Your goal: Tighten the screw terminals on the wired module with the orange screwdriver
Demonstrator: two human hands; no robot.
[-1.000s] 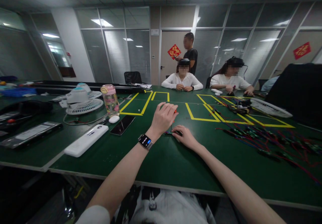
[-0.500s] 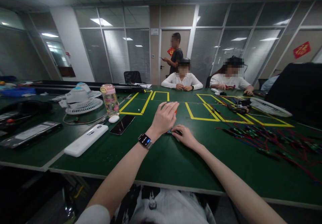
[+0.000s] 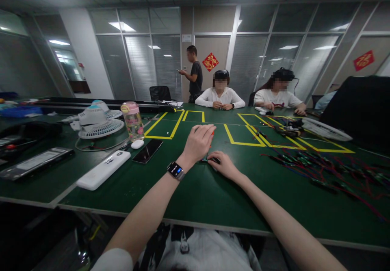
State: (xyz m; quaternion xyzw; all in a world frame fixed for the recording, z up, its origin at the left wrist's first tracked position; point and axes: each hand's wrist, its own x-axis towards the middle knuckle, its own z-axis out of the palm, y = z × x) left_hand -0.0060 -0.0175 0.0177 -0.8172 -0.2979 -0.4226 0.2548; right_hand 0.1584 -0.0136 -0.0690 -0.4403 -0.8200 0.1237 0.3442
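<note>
Our left hand [image 3: 198, 143] grips a red tool [image 3: 212, 133] just above the small part [image 3: 210, 160] that our right hand [image 3: 224, 165] pinches against the table [image 3: 195, 198]; a slipping tip could jab those fingers.

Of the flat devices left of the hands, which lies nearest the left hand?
The black phone, right of the white power bank; the dark device farther left is farthest from the left hand.
</note>
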